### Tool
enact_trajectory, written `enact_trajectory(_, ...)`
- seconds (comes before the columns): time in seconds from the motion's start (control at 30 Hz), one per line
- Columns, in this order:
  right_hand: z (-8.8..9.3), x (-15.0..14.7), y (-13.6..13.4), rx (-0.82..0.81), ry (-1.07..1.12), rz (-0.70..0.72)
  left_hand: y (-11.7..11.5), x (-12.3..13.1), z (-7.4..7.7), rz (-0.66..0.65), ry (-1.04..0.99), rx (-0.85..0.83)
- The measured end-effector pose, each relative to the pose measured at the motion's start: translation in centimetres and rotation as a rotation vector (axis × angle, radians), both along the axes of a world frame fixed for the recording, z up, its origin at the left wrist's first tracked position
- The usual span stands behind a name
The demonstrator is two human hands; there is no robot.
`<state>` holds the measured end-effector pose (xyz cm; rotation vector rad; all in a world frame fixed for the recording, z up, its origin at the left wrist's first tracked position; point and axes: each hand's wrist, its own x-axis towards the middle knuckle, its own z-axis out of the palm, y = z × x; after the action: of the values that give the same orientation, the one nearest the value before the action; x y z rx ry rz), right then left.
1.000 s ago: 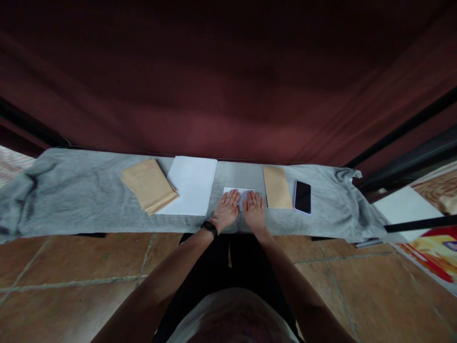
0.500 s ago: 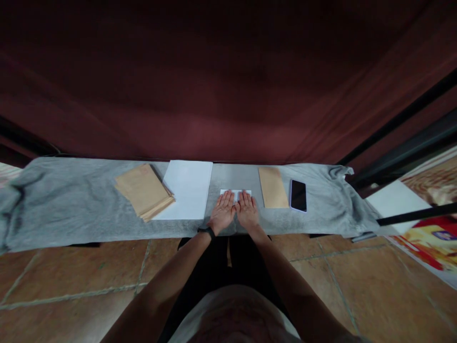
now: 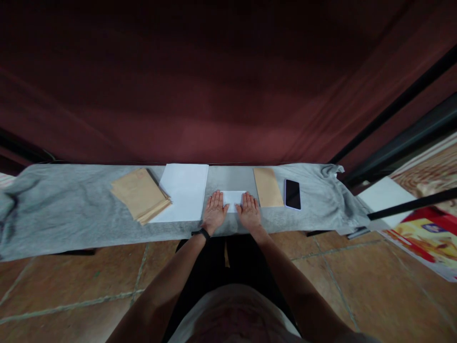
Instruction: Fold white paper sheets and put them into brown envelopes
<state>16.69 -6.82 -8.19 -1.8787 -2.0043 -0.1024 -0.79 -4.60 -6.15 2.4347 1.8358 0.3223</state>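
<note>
A small folded white paper lies flat on the grey cloth in front of me. My left hand rests flat over its left end, fingers stretched out and pointing away from me. Over the right end lies my right hand, also flat with straight fingers. Both thumbs point inward, and the middle of the paper shows between them. Just right of my right hand is a single brown envelope. Left of my left hand lies a stack of white paper sheets.
Several brown envelopes are piled at the left, overlapping the white sheets. A phone lies right of the single envelope. Grey cloth covers the narrow table. Behind it rises a dark red panel; a printed box stands at the right.
My hands have slid apart toward the two ends of the folded paper, uncovering its middle. The view has shifted slightly.
</note>
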Motion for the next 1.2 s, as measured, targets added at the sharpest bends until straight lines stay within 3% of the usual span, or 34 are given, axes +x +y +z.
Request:
enact_trajectory(0.33,0.0,-0.1,-0.2,0.003,0.029,-0.002,-2.6,-0.1,-0.5,0.078,0.014,0.030)
enact_trajectory(0.63,1.2,-0.9,-0.7,-0.061,0.022,-0.003,-3.1,0.4,0.4,0.087,0.031,0.047)
enact_trajectory(0.77,1.2,-2.6,-2.8,-0.069,0.028,0.164,-3.4,-0.1,1.3,-0.064,0.034,0.061)
enact_trajectory(0.9,1.0,-2.4,-5.0,-0.045,0.002,0.186,-4.0,-1.0,1.7,-0.255,0.034,0.012)
enact_trajectory(1.2,0.9,2.0,-6.9,0.010,-0.037,0.170,-5.3,-1.3,1.0,-0.065,0.030,-0.003)
